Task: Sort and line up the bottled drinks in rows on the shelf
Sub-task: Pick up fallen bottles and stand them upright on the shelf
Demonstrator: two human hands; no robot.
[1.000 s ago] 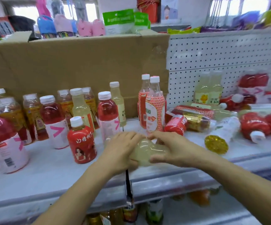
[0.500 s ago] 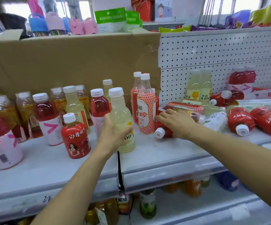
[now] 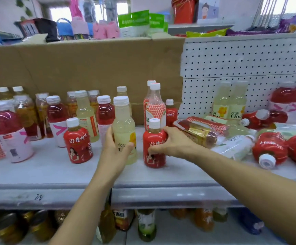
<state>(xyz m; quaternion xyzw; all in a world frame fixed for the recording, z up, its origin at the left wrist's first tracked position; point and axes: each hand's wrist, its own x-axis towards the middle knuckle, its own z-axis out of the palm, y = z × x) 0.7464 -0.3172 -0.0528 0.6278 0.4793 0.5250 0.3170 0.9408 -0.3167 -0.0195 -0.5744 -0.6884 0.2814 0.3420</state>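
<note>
Your left hand [image 3: 116, 149] is wrapped around a pale yellow bottle [image 3: 124, 128] standing upright near the front of the shelf [image 3: 58, 174], thumb across its label. Your right hand [image 3: 172, 141] grips a short red bottle [image 3: 154, 147] just beside it — also upright, its white cap on, the two bottles close but apart. To the left, a matching red bottle [image 3: 78, 142] stands alone in front of the upright rows [image 3: 55, 114] of red, amber and pale drinks. Behind your right hand rise two tall bottles with red-patterned labels [image 3: 155, 105], and another small red one [image 3: 170, 112] next to them. To the right lies a heap of tipped-over bottles [image 3: 249, 138] — red ones, pale ones, one with a gold label; how they overlap is hard to make out in the blur. Two pale bottles [image 3: 229, 101] stand against the pegboard [image 3: 241, 57], and a cardboard sheet [image 3: 83, 66] backs the left side.
</note>
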